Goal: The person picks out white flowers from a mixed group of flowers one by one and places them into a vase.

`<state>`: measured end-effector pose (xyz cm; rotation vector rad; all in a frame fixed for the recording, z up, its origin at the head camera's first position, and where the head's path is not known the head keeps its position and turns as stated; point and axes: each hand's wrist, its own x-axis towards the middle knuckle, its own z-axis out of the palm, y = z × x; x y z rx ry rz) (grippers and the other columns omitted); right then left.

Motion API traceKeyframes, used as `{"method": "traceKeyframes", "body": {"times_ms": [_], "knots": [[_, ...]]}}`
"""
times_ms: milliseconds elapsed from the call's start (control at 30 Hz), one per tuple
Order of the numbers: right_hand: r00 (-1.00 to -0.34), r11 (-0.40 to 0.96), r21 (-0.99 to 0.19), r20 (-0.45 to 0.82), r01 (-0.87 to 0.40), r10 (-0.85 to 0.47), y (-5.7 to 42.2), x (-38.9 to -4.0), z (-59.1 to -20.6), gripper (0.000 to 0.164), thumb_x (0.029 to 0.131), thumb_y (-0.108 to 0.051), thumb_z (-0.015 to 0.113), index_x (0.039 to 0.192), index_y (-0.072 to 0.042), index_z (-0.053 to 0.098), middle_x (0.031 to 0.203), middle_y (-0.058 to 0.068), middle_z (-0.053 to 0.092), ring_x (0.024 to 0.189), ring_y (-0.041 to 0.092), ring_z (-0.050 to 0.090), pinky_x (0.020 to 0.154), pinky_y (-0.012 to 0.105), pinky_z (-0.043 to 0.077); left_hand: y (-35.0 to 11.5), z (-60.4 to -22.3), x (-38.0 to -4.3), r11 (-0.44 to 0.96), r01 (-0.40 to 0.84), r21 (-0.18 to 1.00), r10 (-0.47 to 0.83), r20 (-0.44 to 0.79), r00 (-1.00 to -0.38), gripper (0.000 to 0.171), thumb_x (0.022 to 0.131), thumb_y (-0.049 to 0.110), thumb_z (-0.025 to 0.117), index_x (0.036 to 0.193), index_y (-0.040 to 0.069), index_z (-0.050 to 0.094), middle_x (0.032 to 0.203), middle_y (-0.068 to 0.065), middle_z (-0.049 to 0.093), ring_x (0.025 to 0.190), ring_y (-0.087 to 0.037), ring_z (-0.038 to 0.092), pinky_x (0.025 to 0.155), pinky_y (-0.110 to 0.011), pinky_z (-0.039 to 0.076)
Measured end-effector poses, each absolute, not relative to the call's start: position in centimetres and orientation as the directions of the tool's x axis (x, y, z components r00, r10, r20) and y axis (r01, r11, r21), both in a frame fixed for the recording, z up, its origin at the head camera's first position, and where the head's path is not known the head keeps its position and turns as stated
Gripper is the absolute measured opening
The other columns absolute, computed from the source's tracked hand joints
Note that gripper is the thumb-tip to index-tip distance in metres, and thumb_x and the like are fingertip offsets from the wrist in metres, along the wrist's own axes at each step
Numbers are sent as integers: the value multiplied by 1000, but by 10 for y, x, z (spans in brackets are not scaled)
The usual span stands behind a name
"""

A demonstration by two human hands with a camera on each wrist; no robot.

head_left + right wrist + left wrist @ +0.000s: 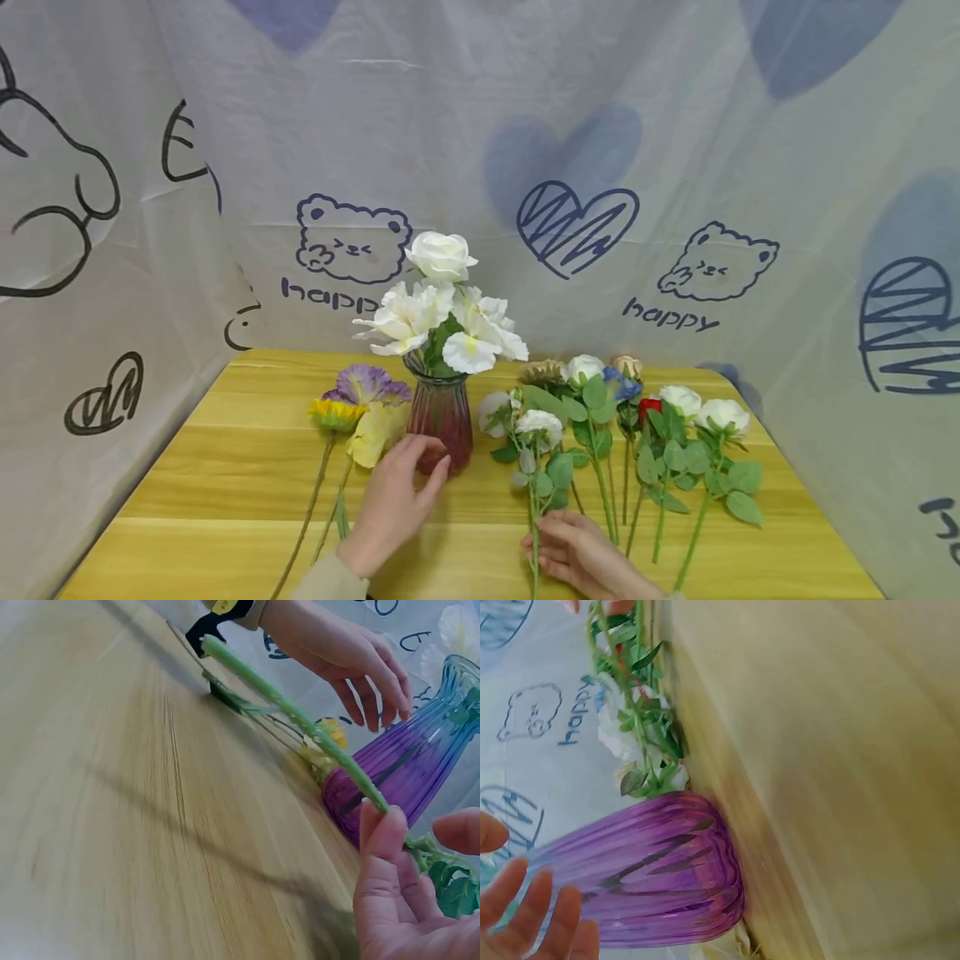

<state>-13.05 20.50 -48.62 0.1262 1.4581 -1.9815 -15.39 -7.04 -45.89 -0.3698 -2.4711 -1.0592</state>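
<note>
A ribbed glass vase (pixel 442 417), blue at the neck and purple below, stands upright with white flowers (pixel 442 325) in it. Beside its lower part is my left hand (pixel 399 496), fingers spread and slightly bent, holding nothing. In the left wrist view a gap between fingers and glass is hard to judge. My right hand (pixel 577 554) grips the green stem (pixel 300 720) of a white artificial flower (pixel 540 427) between fingers and thumb. That stem is lifted off the table in the right wrist view, its cut end pointing toward the left arm.
Left of the vase lie a sunflower (pixel 335 414), a purple flower (pixel 371 385) and a yellow flower (pixel 375 433). On the right, several white roses (pixel 722 417), a red flower (pixel 649 408) and a blue flower (pixel 622 385) lie on the wooden table (pixel 225 467). A patterned cloth (pixel 450 125) hangs behind.
</note>
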Motion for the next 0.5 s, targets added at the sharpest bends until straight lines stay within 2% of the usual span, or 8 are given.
{"method": "traceKeyframes", "body": {"times_ms": [133, 233, 333, 400, 500], "knots": [[-775, -188, -797, -454, 573, -439, 203, -131, -486, 25, 102, -24, 58, 115, -4, 53, 97, 2, 74, 87, 8, 72, 76, 15, 57, -74, -455, -165, 650, 369, 664, -51, 523, -851, 31, 90, 18, 74, 114, 4, 61, 103, -8, 64, 86, -21, 63, 70, -29, 54], [-777, -202, -793, -451, 575, -440, 202, -131, -486, 22, 102, -24, 60, 113, -5, 59, 95, 1, 74, 84, 6, 71, 74, 13, 56, -76, -449, -173, 638, 323, 699, -109, 497, -861, 51, 89, 26, 76, 127, 1, 53, 115, -13, 61, 94, -27, 63, 74, -34, 55], [-780, -208, -799, -435, 565, -449, 202, -131, -486, 12, 101, -21, 61, 104, -10, 63, 93, -1, 73, 82, 4, 69, 72, 11, 55, -76, -442, -183, 628, 275, 728, -134, 449, -883, 68, 89, 35, 76, 139, 0, 46, 128, -19, 57, 110, -36, 61, 87, -47, 56], [-785, -205, -807, -424, 553, -451, 202, -131, -485, 8, 101, -20, 61, 100, -12, 63, 92, -2, 72, 81, 4, 68, 71, 11, 54, -76, -437, -191, 609, 251, 752, -135, 410, -902, 77, 88, 40, 75, 145, -1, 42, 137, -23, 54, 122, -40, 57, 98, -54, 53], [-798, -204, -819, -412, 536, -440, 202, -131, -484, 6, 100, -19, 62, 98, -14, 61, 93, -2, 72, 82, 3, 68, 70, 10, 54, -75, -431, -202, 562, 225, 796, -117, 346, -931, 85, 88, 44, 75, 150, 0, 37, 146, -24, 50, 133, -42, 52, 110, -58, 46]]}}
